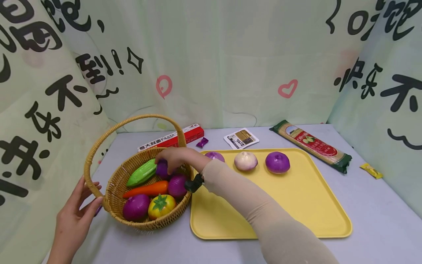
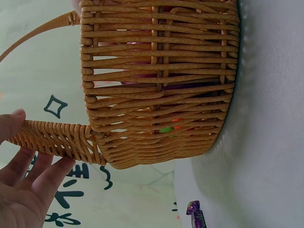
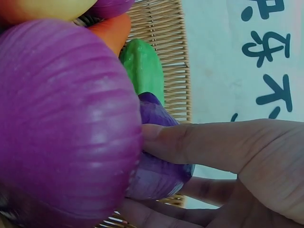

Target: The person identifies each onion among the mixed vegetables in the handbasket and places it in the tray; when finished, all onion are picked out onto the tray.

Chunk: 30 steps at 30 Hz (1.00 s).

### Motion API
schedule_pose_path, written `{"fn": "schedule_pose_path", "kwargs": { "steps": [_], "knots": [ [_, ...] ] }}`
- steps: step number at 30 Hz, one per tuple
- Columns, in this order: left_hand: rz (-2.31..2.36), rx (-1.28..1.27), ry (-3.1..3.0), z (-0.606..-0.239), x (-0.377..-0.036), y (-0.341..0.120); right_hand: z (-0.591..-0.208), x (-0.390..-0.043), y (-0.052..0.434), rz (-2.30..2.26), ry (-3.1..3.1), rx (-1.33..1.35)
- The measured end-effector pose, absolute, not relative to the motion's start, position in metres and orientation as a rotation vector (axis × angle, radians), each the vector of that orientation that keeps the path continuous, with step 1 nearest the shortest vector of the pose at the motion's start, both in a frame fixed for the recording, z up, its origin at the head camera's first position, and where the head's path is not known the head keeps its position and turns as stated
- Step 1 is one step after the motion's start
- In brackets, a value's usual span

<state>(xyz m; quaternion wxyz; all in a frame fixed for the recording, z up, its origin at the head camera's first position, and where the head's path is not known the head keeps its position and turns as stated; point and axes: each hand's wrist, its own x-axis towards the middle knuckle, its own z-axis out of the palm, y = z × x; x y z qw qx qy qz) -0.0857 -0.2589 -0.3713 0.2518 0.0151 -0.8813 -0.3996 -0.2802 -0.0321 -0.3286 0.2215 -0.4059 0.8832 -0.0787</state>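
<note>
Your right hand (image 1: 174, 157) reaches into the wicker basket (image 1: 113, 190) and curls its fingers around a purple vegetable (image 1: 162, 169) lying beside the green one (image 1: 142, 172) (thumb pressed along its side). Your left hand (image 1: 74, 216), fingers straight, touches the basket's handle base. The yellow tray (image 1: 296, 205) sits just right on the counter (image 1: 379, 227).

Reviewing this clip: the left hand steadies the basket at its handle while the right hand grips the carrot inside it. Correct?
Not quite. The right hand grips a purple vegetable, not the carrot, as the right wrist view shows. The left hand does steady the basket at its handle.
</note>
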Motion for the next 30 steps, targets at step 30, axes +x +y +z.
{"fn": "schedule_pose_path", "kwargs": {
  "steps": [30],
  "knots": [
    [-1.073,0.055,-2.411,-0.370,-0.086,-0.259,-0.305,-0.281,0.000,-0.779,2.176,-1.130]
  ]
}}
